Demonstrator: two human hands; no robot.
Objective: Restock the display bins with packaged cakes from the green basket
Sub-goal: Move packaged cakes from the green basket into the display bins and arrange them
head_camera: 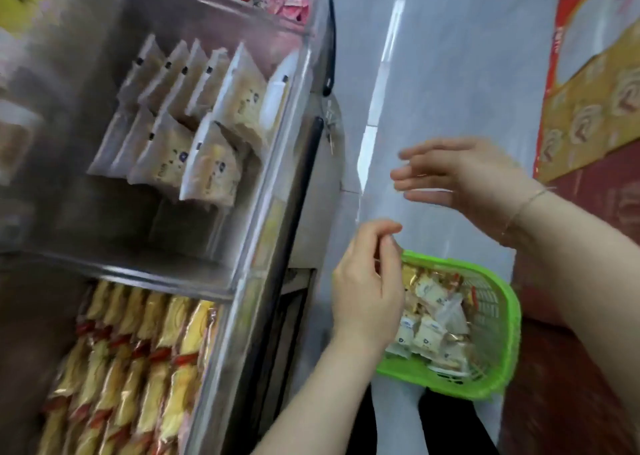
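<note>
On the pale floor the green basket [498, 319] sits beneath both empty hands, left hand [367, 281] loosely curled, right hand [464, 177] spread; better grip one white cake packet [427, 337] squarely.

the left hand [367, 281] covers the near-left corner of the green basket [498, 333] and some of the packaged cakes [429, 323] inside; print on those wrappers is too small to read. fingertips of the right hand [460, 174] are smeared by motion blur, their exact pose unclear. both forearms are cut off by the frame's lower and right edges. the lower bin's yellow packs [138, 368] run out of frame at the bottom. the top bin's pink packs [287, 1] are cropped and blurred. the red and yellow cartons [595, 91] at right are cut by the edge, lettering illegible
</note>
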